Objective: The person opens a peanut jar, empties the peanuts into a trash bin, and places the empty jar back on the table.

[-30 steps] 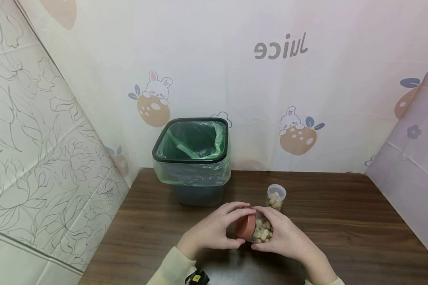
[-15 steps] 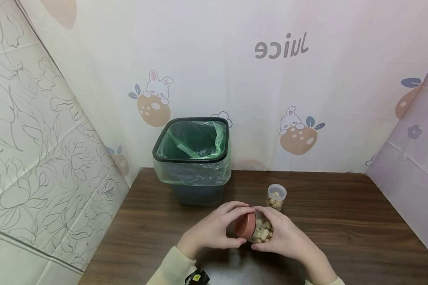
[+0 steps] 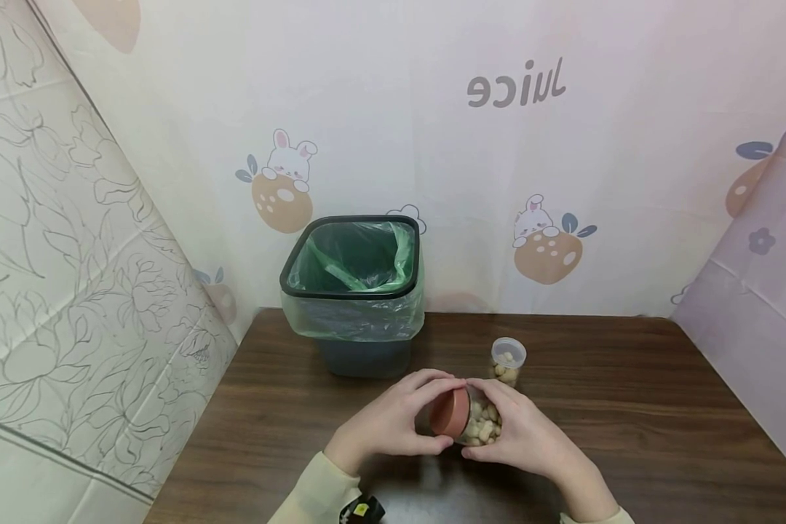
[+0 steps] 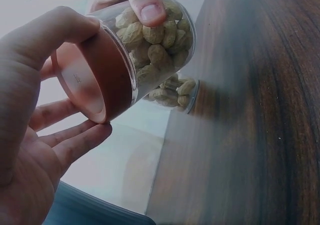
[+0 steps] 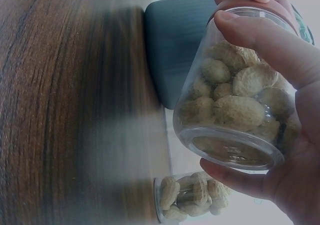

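Note:
A clear jar of unshelled peanuts [image 3: 482, 425] is held tilted on its side above the table, its reddish-brown lid [image 3: 450, 414] facing left. My left hand [image 3: 399, 418] grips the lid, thumb on one side and fingers on the other, as the left wrist view shows. Around the jar's clear body curls my right hand [image 3: 524, 431]. In the right wrist view the peanuts [image 5: 240, 110] fill much of the jar above its round base. The lid is on the jar's mouth.
Behind the hands stands a smaller clear container [image 3: 507, 358] with peanuts and a whitish top. A dark bin [image 3: 364, 358] with a green liner stands at the back left of the wooden table [image 3: 629, 407]. A patterned curtain [image 3: 432, 109] hangs behind.
Both hands keep their grip on the jar and lid. The left hand has shifted very slightly; nothing else has visibly moved.

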`<action>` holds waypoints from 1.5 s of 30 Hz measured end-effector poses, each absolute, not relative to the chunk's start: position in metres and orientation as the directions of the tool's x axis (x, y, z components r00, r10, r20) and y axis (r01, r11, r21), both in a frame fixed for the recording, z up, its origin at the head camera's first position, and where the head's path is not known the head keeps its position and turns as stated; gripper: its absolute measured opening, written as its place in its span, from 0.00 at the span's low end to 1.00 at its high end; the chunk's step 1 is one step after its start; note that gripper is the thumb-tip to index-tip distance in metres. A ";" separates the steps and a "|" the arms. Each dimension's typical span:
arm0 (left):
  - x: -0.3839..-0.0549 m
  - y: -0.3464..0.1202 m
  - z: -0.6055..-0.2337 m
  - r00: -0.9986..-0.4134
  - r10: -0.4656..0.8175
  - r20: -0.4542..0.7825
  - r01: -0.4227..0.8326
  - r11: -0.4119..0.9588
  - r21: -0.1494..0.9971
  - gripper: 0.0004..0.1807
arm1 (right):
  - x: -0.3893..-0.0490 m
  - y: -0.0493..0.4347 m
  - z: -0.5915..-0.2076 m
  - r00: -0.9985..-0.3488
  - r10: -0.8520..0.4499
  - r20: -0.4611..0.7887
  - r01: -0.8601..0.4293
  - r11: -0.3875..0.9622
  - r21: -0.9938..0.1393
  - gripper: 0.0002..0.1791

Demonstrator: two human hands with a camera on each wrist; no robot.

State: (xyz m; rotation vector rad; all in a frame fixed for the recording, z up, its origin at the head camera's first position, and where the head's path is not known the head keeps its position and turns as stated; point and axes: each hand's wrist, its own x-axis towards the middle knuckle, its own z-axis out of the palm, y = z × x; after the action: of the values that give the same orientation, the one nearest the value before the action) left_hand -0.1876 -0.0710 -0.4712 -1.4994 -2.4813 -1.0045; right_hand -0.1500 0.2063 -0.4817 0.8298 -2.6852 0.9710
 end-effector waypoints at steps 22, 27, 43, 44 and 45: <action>-0.188 -0.072 -0.472 -0.549 0.744 0.380 0.807 0.354 0.473 0.44 | -0.150 0.206 -0.482 -0.828 -0.444 0.341 -0.560 0.645 -0.520 0.54; -0.188 -0.072 -0.473 -0.557 0.743 0.371 0.803 0.366 0.471 0.44 | -0.150 0.206 -0.482 -0.826 -0.444 0.348 -0.564 0.639 -0.523 0.55; -0.187 -0.073 -0.470 -0.593 0.730 0.339 0.769 0.389 0.508 0.44 | -0.150 0.205 -0.482 -0.828 -0.443 0.345 -0.561 0.645 -0.518 0.55; -0.187 -0.073 -0.470 -0.596 0.729 0.336 0.766 0.389 0.512 0.44 | -0.150 0.205 -0.482 -0.828 -0.442 0.344 -0.560 0.647 -0.517 0.55; -0.187 -0.073 -0.470 -0.598 0.728 0.334 0.762 0.389 0.517 0.44 | -0.150 0.205 -0.482 -0.829 -0.442 0.342 -0.559 0.648 -0.517 0.55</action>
State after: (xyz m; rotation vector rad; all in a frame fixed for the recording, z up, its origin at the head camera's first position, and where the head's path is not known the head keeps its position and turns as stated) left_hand -0.1866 -0.0731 -0.4697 -1.3822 -2.5741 -1.0025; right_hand -0.1504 0.2049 -0.4817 0.8223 -2.6810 0.9348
